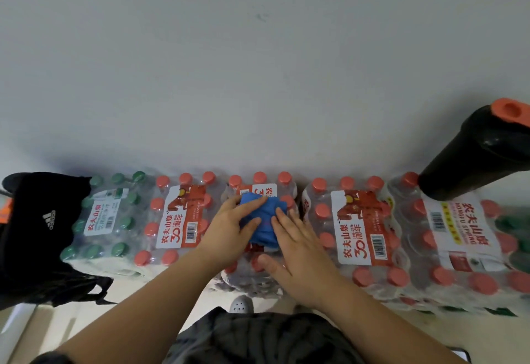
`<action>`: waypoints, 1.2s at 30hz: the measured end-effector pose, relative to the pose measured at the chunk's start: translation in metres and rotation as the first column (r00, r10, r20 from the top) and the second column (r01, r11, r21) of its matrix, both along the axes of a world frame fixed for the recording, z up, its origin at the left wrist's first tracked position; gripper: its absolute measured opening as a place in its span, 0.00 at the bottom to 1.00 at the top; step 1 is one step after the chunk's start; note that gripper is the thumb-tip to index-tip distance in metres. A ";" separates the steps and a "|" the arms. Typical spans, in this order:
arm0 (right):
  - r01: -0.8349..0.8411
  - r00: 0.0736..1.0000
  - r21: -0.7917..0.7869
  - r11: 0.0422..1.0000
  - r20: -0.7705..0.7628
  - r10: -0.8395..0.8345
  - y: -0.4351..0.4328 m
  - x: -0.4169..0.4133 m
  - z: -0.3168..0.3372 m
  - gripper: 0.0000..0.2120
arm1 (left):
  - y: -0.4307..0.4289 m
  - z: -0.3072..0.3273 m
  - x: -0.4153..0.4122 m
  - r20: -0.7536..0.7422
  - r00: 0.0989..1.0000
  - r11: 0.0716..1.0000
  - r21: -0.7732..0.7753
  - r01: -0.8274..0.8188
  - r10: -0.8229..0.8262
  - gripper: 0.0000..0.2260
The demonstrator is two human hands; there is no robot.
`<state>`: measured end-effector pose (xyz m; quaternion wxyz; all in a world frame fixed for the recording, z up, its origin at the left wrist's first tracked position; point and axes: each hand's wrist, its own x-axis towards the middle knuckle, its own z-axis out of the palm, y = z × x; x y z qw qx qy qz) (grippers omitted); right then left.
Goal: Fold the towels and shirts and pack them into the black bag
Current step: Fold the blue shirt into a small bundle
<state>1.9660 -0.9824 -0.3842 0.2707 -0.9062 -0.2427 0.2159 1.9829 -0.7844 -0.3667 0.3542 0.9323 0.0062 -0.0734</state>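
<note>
Towel (265,220), blue and bunched, sits near the far edge of the middle bottle pack (243,277), pressed by my left hand (229,228) and right hand (298,251), both flat, gripping nothing; fold, seemingly loose, could spring open or slide on slick wrap.

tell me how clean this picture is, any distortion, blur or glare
Head view: wide-angle lens bows the row of bottle packs; flat, dim light with soft shadow low on the wall; blue cloth looks soft; black bag barely shows its folds; no harsh glare.
</note>
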 end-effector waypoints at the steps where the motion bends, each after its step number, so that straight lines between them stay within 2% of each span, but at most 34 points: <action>1: 0.018 1.000 0.022 1.000 -0.009 -0.018 -0.002 0.001 0.002 0.47 | -0.002 -0.003 0.001 0.002 1.000 1.000 -0.011 0.020 -0.020 0.20; 4: 0.044 0.999 0.099 0.994 -0.015 -0.042 -0.009 0.004 0.006 0.44 | -0.008 -0.009 0.006 0.020 0.999 0.999 0.018 0.047 -0.048 0.20; 7: -0.057 0.998 0.038 0.998 0.005 0.057 -0.015 0.008 0.007 0.40 | -0.015 -0.014 0.010 0.035 0.997 0.996 0.055 0.067 -0.069 0.21; 12: -0.106 0.994 -0.039 0.994 -0.006 0.106 -0.021 0.013 0.007 0.41 | -0.020 -0.008 0.017 -0.086 0.996 0.998 0.059 0.007 -0.002 0.35; 14: -0.107 0.994 -0.043 0.993 -0.035 0.105 -0.023 0.011 0.012 0.40 | -0.024 -0.004 0.019 -0.103 0.995 0.996 0.086 0.002 0.007 0.34; 17: -0.085 0.994 -0.008 0.996 -0.064 0.085 -0.023 0.011 0.012 0.40 | -0.027 0.001 0.018 -0.101 0.995 0.997 0.080 0.011 -0.003 0.28; 20: 0.006 0.992 0.176 0.984 -0.123 0.016 -0.021 0.010 0.008 0.42 | -0.022 0.009 0.014 -0.104 0.994 0.999 -0.042 -0.033 0.029 0.24; 22: 0.138 0.975 0.343 0.929 -0.214 -0.066 -0.019 0.007 0.009 0.44 | -0.018 0.021 0.008 -0.113 0.990 0.978 -0.184 -0.100 0.080 0.23; 24: 0.276 0.947 0.474 0.836 -0.282 -0.153 -0.012 0.004 0.016 0.42 | -0.015 0.037 0.002 -0.135 0.984 0.926 -0.341 -0.159 0.120 0.23; 26: 0.399 0.910 0.573 0.716 -0.343 -0.232 0.001 0.005 0.026 0.34 | -0.010 0.053 -0.005 -0.158 0.977 0.856 -0.476 -0.202 0.143 0.23; 29: 0.515 0.843 0.642 0.568 -0.500 -0.199 0.026 0.013 0.043 0.28 | 0.006 0.070 -0.018 -0.151 0.978 0.775 -0.596 -0.209 0.146 0.23; 33: 0.518 0.834 0.642 0.565 -0.526 -0.166 0.070 0.013 0.059 0.26 | 0.043 0.079 -0.037 -0.124 0.980 0.725 -0.659 -0.200 0.157 0.24; 36: 0.474 0.872 0.666 0.576 -0.445 -0.204 0.114 0.002 0.064 0.26 | 0.081 0.079 -0.055 -0.114 0.973 0.698 -0.679 -0.225 0.203 0.25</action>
